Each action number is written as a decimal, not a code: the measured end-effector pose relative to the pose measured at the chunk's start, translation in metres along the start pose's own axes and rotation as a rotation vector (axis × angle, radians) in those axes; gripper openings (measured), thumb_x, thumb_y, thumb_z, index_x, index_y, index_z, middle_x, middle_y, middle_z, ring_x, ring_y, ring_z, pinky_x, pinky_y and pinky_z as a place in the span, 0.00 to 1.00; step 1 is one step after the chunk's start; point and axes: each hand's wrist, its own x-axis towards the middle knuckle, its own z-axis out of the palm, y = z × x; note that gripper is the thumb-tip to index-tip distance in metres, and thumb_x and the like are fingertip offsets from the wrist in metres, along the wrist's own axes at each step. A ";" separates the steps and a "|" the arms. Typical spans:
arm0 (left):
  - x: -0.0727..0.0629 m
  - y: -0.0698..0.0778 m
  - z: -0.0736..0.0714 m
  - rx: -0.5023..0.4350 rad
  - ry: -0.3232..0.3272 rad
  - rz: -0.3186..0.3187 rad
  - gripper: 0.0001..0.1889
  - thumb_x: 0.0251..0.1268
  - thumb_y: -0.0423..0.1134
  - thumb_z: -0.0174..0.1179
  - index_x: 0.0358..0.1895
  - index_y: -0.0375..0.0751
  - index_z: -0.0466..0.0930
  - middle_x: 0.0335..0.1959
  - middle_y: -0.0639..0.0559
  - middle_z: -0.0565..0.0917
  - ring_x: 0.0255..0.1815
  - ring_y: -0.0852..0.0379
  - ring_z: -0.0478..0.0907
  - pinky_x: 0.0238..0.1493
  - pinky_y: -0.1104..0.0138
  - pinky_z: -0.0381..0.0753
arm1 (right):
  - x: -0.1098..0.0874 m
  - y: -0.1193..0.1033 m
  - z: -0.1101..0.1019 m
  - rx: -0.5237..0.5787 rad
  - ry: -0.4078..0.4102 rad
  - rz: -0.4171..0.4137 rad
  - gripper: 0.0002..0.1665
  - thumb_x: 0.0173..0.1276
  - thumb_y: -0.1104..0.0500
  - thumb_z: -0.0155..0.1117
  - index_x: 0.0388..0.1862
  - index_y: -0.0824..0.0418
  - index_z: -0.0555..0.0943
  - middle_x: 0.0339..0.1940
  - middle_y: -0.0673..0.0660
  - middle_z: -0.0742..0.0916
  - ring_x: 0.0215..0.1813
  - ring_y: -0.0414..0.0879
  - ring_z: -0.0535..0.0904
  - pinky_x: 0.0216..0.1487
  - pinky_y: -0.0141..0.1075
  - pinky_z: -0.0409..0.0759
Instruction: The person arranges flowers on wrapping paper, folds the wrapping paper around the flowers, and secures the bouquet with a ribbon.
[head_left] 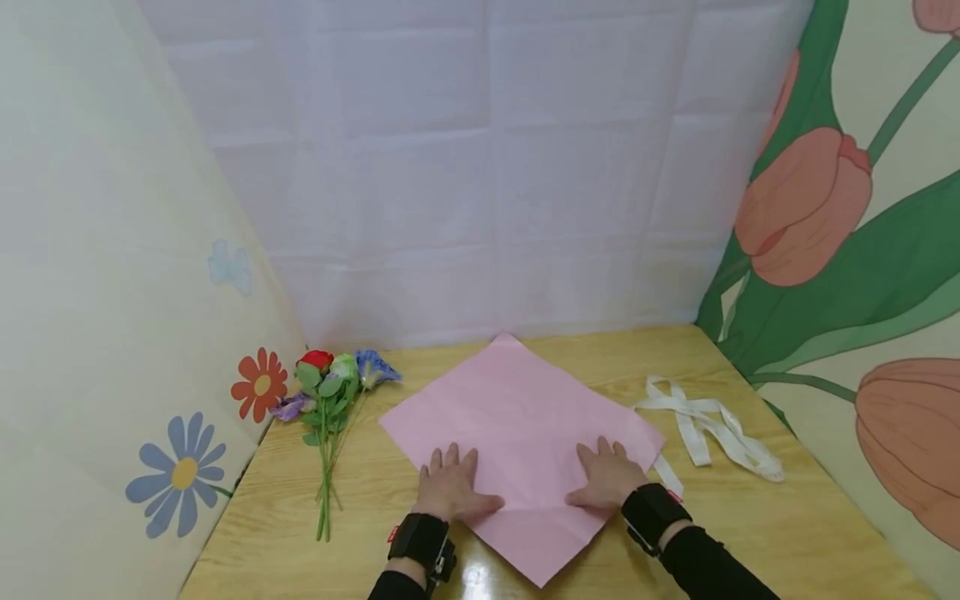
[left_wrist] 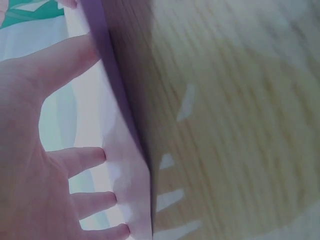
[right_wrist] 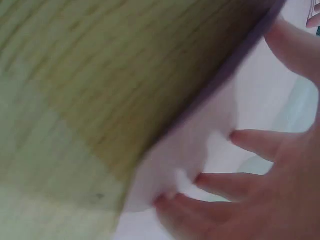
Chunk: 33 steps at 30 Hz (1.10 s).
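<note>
1. Our pink paper [head_left: 517,400] lies mid-table as a diamond, corners at twelve, three, six and nine o'clock; a crease crosses its near part.
2. Our left hand [head_left: 450,487] presses it at eight, our right hand [head_left: 609,477] at about four, fingers spread, grasping nothing.
3. Uneven pressure could, we judge, skew the sheet or wrinkle it; its near edges look slightly raised.
4. The white ribbon [head_left: 738,446] at three seems to pass beneath the right corner, so a sliding sheet might drag it.
5. The flowers [head_left: 330,387] lie at nine, with a strip of bare wood between them and us.
6. At twelve the paper's tip nearly meets the white cloth [head_left: 487,183], leaving little room; the table [head_left: 750,533] offers more at four. We cannot see its near edge.
</note>
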 end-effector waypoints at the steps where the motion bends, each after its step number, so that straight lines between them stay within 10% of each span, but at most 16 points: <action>1: 0.000 0.000 0.000 0.000 -0.002 -0.002 0.51 0.47 0.68 0.70 0.72 0.40 0.71 0.75 0.29 0.63 0.75 0.23 0.55 0.69 0.31 0.55 | 0.000 -0.002 -0.001 -0.003 -0.008 0.017 0.55 0.54 0.38 0.78 0.73 0.66 0.70 0.72 0.79 0.66 0.71 0.81 0.58 0.61 0.71 0.67; 12: 0.003 -0.002 0.002 -0.029 -0.020 -0.005 0.52 0.43 0.68 0.74 0.69 0.39 0.73 0.73 0.31 0.66 0.73 0.25 0.57 0.67 0.28 0.56 | -0.002 -0.010 -0.008 -0.077 -0.074 0.047 0.56 0.52 0.36 0.79 0.75 0.60 0.71 0.70 0.76 0.69 0.67 0.77 0.65 0.60 0.67 0.69; 17: 0.006 -0.010 -0.008 -0.048 0.068 -0.029 0.42 0.55 0.62 0.70 0.66 0.34 0.74 0.67 0.28 0.70 0.69 0.26 0.63 0.65 0.30 0.60 | 0.001 -0.010 -0.005 -0.106 -0.055 0.031 0.57 0.51 0.33 0.78 0.74 0.58 0.71 0.67 0.73 0.72 0.63 0.72 0.68 0.59 0.66 0.68; 23: 0.008 -0.044 -0.019 -0.069 0.227 -0.110 0.33 0.64 0.48 0.63 0.67 0.29 0.72 0.67 0.22 0.67 0.69 0.23 0.62 0.64 0.31 0.62 | 0.001 -0.012 -0.007 -0.135 -0.032 0.029 0.55 0.52 0.34 0.78 0.74 0.57 0.72 0.62 0.71 0.74 0.58 0.68 0.71 0.56 0.64 0.70; 33: -0.001 -0.120 -0.053 -0.073 0.274 -0.283 0.33 0.68 0.42 0.55 0.72 0.26 0.63 0.68 0.15 0.58 0.69 0.17 0.53 0.64 0.28 0.56 | 0.001 -0.011 0.000 -0.158 -0.003 0.014 0.55 0.50 0.34 0.79 0.72 0.59 0.73 0.60 0.72 0.75 0.56 0.68 0.71 0.54 0.64 0.72</action>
